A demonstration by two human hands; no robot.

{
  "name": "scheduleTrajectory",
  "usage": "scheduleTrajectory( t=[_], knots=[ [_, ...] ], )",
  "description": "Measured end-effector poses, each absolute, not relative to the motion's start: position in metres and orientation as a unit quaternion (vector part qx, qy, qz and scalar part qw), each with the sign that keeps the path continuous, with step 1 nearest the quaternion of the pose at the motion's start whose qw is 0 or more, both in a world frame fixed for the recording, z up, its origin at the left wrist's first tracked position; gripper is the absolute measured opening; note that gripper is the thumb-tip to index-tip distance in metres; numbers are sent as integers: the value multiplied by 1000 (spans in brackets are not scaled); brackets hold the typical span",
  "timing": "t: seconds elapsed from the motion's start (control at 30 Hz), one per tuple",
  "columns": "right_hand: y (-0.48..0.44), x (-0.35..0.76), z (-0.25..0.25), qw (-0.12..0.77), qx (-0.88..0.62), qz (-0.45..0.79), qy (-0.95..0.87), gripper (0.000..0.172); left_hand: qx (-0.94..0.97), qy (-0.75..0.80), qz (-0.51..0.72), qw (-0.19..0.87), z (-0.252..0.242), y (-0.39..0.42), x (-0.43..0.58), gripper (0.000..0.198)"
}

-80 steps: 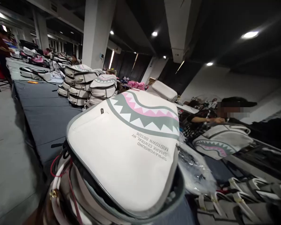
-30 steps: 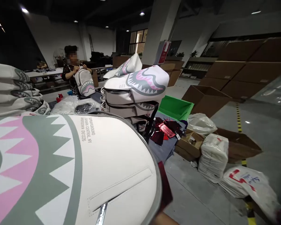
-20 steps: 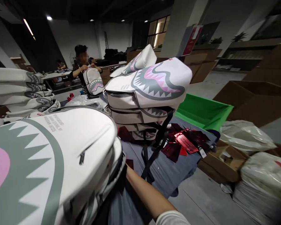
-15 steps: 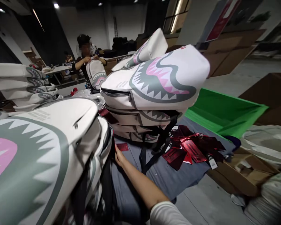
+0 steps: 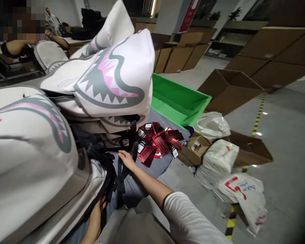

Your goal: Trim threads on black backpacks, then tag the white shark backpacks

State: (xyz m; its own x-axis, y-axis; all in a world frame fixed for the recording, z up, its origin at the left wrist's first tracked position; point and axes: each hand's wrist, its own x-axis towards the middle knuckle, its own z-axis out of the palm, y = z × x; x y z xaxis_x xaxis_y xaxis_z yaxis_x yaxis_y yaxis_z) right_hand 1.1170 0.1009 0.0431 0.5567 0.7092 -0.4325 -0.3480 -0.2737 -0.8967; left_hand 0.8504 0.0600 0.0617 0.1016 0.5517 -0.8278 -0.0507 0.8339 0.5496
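Observation:
White backpacks with a grey and pink shark-mouth print fill the left side. The nearest backpack (image 5: 35, 162) lies tilted on others, its black straps (image 5: 109, 176) hanging to the right. Low at that pile's edge, my left hand (image 5: 99, 210) is curled against a backpack beside the straps, its fingers partly covered. My right hand (image 5: 127, 160) is at the loose black webbing between the two piles, fingers stretched out and holding nothing that I can see. Behind it rises a second stack of backpacks (image 5: 112, 84). Red shiny hang tags (image 5: 162, 144) are heaped on the grey cloth.
A green bin (image 5: 180, 101) stands past the tags. Cardboard boxes (image 5: 228, 88) and plastic-wrapped packs (image 5: 221, 156) occupy the floor at right, near yellow-black tape (image 5: 259, 115). Across the table another person (image 5: 20, 47) handles a backpack.
The view has swung right and down. The near backpack now shows a different side, with straps facing right. My right hand has come away from that pile's side; my left hand has come into view.

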Motion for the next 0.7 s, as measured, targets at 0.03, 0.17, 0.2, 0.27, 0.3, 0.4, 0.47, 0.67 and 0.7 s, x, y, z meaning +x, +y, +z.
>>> scheduleTrajectory(
  t=[0.03,0.17,0.2,0.27,0.3,0.4,0.47,0.67,0.7],
  knots=[
    [85,1127,43,580,-673,440,-132,29,219,643,195,707,62,63,857,37],
    [6,1165,44,525,-724,431,-121,22,305,661,168,664,70,76,878,45],
    [-12,1178,45,504,-738,433,-119,21,312,660,173,661,71,80,884,48],
    [-43,1212,49,469,-775,410,-109,20,321,653,185,661,69,87,901,51],
    [-52,1233,51,460,-798,377,-99,17,325,651,189,660,68,91,910,51],
    [-58,1300,58,453,-860,225,-67,31,336,645,194,658,61,100,933,52],
    [-47,1338,59,447,-881,142,-63,46,346,638,185,662,58,101,936,51],
    [-5,1382,37,416,-905,61,-59,48,393,607,98,684,31,72,855,57],
    [-2,1383,31,413,-907,56,-56,43,392,618,87,676,24,64,835,63]
  ],
)
